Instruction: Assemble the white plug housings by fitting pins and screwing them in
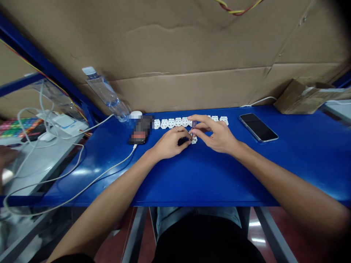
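My right hand (216, 133) pinches a small screwdriver (194, 124) by its clear purplish handle, between thumb and forefinger. Its thin shaft points down at a small white plastic part (194, 140) on the blue table. From the other side, my left hand (174, 141), with a ring on one finger, has its fingertips closed at the edge of that same part; the hand covers some of it. Behind both hands runs a row of similar white plastic parts (171, 123), partly hidden by my right hand.
Left of the row lie a phone (139, 131) on a white cable (109, 170) and a tilted water bottle (108, 95). Another phone (258, 127) and a cardboard box (297, 96) are to the right. Cardboard (192, 54) walls the back. Someone's hand (7, 157) shows at far left.
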Action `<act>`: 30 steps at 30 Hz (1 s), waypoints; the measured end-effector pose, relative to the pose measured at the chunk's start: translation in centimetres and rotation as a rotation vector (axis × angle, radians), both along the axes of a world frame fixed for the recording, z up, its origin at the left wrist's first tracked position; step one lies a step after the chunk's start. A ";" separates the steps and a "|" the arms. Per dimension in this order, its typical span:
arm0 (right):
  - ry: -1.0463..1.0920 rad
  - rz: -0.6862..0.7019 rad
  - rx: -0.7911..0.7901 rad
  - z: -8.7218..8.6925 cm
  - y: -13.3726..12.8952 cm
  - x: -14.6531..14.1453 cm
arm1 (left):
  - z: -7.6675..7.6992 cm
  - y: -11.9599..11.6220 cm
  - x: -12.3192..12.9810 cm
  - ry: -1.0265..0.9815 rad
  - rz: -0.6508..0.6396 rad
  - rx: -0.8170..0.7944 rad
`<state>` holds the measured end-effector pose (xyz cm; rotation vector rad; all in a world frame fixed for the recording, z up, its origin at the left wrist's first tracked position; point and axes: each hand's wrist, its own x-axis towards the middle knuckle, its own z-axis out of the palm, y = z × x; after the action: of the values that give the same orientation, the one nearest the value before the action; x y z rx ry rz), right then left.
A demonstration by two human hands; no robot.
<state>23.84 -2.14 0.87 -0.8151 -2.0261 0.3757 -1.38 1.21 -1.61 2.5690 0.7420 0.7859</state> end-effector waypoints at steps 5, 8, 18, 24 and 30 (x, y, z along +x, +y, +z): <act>0.011 -0.027 0.080 -0.3 0.0 0.0 | 0.0 0.1 -0.1 -0.034 -0.007 -0.042; 0.076 -0.031 0.094 -0.3 -0.1 -0.3 | -0.1 0.2 0.0 -0.033 0.008 -0.078; 0.000 0.001 0.126 0.2 0.1 -0.2 | -0.5 0.2 0.6 -0.064 -0.003 -0.118; 0.056 -0.066 0.184 0.7 -0.1 -0.3 | -0.7 0.1 0.8 -0.090 0.003 -0.113; 0.061 -0.091 0.119 0.8 -0.2 -0.4 | -0.7 0.1 0.8 -0.096 0.000 -0.109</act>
<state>23.46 -2.39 1.71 -0.8090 -1.9283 0.2230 -0.57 1.34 -2.31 2.4165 0.7350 0.8380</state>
